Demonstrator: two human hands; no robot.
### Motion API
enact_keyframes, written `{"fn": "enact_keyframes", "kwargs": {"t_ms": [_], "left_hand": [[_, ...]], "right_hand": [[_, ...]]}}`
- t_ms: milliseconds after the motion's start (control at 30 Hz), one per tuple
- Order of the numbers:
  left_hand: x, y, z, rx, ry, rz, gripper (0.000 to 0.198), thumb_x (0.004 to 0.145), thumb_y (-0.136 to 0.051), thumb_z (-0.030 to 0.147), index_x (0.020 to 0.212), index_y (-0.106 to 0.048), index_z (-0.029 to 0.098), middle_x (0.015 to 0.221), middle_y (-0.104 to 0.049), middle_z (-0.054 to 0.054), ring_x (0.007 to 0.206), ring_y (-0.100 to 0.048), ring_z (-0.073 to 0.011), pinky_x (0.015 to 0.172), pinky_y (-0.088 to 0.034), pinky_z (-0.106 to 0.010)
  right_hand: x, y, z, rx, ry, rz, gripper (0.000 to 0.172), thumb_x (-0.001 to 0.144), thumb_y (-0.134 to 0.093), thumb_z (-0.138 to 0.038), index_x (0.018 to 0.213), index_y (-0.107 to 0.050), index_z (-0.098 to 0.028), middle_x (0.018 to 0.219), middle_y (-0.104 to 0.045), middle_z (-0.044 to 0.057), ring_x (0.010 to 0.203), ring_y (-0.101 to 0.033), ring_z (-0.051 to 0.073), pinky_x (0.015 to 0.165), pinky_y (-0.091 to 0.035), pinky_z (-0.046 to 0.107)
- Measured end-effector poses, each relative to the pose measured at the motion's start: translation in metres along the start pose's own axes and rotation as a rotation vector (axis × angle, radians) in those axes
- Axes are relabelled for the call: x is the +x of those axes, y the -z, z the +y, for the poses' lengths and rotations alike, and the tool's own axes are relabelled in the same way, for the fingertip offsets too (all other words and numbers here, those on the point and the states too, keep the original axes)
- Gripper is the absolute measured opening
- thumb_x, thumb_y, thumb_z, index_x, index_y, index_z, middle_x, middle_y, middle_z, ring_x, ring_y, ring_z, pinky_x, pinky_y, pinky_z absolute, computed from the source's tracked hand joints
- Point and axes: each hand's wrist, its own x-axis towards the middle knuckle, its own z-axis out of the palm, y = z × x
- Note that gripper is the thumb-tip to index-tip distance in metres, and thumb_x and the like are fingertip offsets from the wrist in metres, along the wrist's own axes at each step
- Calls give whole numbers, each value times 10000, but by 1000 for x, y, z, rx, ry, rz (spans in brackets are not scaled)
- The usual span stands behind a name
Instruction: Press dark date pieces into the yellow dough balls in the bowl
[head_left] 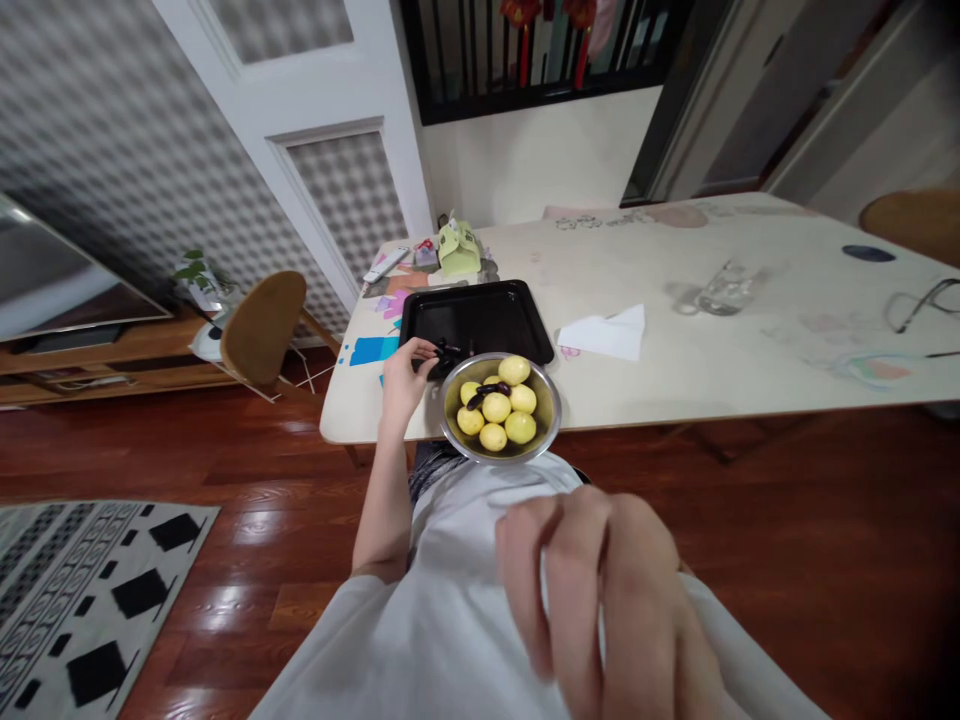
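Note:
A metal bowl (550, 414) with several yellow round fruits (496, 407) stands at the near edge of the table (712, 370). A small dark item lies across the fruits. Behind the bowl sits a black baking tray (480, 315). My left hand (406, 376) reaches to the bowl's left rim, fingers pinched on a small dark thing I cannot name. My right hand (600, 600) is close to the camera, in front of my white shirt, fingers curled downward and slightly blurred; nothing shows in it.
A white paper napkin (606, 333) lies right of the tray. A clear glass (724, 290) stands mid-table. A green box (459, 248) and small items sit at the far corner. A wooden chair (262, 325) stands left of the table; a patterned rug (82, 590) covers the floor.

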Motion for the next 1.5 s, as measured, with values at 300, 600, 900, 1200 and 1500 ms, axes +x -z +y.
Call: {"fn": "enact_keyframes", "kwargs": {"t_ms": [300, 600, 900, 1200, 1500], "left_hand": [[-27, 8, 47, -134, -267, -414, 88, 934, -727, 208, 1019, -704, 208, 1046, -772, -62, 1046, -711, -228, 990, -527, -349], [-26, -7, 40, -50, -336, -614, 124, 899, -708, 102, 978, -718, 197, 1026, -773, -38, 1054, -700, -211, 991, -522, -334], [-25, -6, 33, -11, -361, -612, 196, 913, -673, 104, 1079, -707, 203, 1138, -751, -61, 1125, -689, -235, 1044, -525, -371], [2, -4, -18, 170, -242, -240, 410, 938, -456, 9, 1216, -687, 203, 1294, -643, -118, 1290, -609, -263, 1159, -488, -447], [46, -29, -64, 404, 67, -282, 571, 898, -517, -54, 1398, -648, 189, 1462, -641, -136, 1377, -599, -266, 1179, -481, -409]], "right_hand": [[-20, 46, 26, -189, 87, 555, 178, 957, -744, -423, 879, -823, -284, 694, -675, 44, 724, -605, 227, 710, -500, 416], [-37, 82, 37, -561, -48, 619, 175, 991, -686, -263, 868, -810, -258, 805, -731, 45, 807, -644, 226, 779, -501, 408], [-42, 85, 63, -1019, -122, 459, 133, 993, -658, -192, 917, -763, -219, 913, -765, 73, 885, -672, 237, 830, -556, 426], [-45, 86, 69, -1131, -108, 361, 120, 1000, -642, -157, 940, -731, -211, 932, -766, 78, 922, -673, 245, 843, -579, 434], [-41, 80, 76, -1160, -54, 320, 139, 993, -637, -139, 936, -732, -223, 923, -777, 67, 927, -687, 244, 844, -593, 433]]}}
